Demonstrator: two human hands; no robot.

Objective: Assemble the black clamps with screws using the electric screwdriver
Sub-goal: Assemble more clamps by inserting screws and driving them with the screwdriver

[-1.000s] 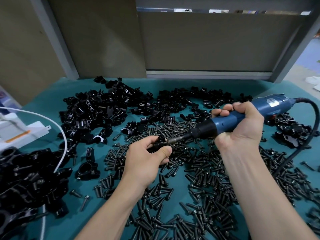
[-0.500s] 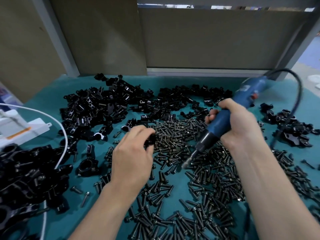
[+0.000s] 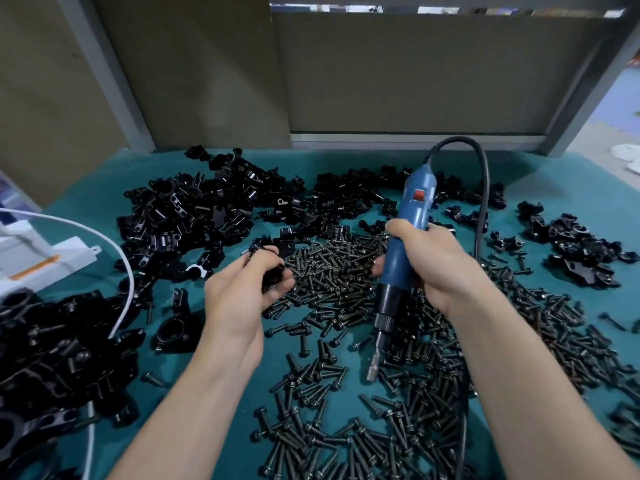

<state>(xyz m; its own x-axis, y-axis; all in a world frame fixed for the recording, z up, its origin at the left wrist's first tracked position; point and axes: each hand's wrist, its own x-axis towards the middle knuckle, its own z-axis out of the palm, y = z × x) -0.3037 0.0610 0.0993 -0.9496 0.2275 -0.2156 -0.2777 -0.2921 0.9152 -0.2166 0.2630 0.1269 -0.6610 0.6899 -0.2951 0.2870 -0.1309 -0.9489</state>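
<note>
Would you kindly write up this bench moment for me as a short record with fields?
Left hand: holds a small black part, fingers curled round it
Right hand: grips the electric screwdriver, bit pointing down over the screws
Screws: loose heap between and below the hands
Loose clamps: heap at back left
Surface: teal mat

Glossy black clamps (image 3: 194,216), matt teal mat (image 3: 346,410)
</note>
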